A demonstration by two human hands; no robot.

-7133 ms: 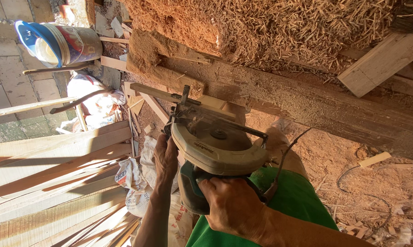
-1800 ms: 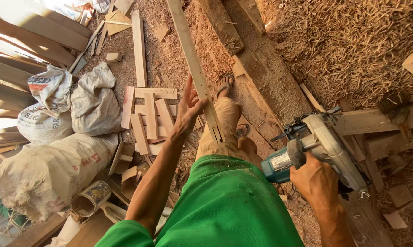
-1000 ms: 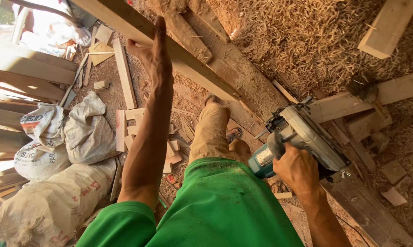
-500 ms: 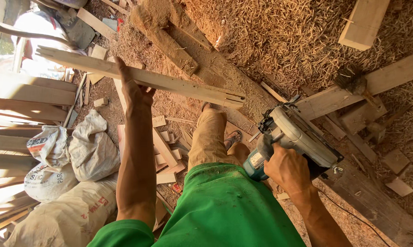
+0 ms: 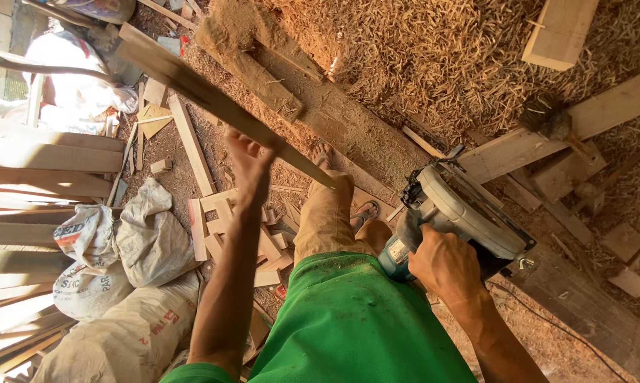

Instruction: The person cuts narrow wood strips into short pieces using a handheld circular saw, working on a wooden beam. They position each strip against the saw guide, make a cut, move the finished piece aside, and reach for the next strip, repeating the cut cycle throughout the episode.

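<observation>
Gripping long thin slat (image 5: 214, 96) (weathered), fingers (image 5: 243, 145) curled

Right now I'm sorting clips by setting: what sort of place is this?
Probably a rough woodworking or sawmill yard. Wood shavings heap over the ground, offcut boards lie scattered, and the right hand grips a circular saw while the left hand holds a wooden strip.

Our left arm stretches far out in front of us, and our left hand (image 5: 249, 157) is curled tight. Our right hand (image 5: 444, 266) stays low by our side, fingers wrapped shut, wrist bent.
</observation>
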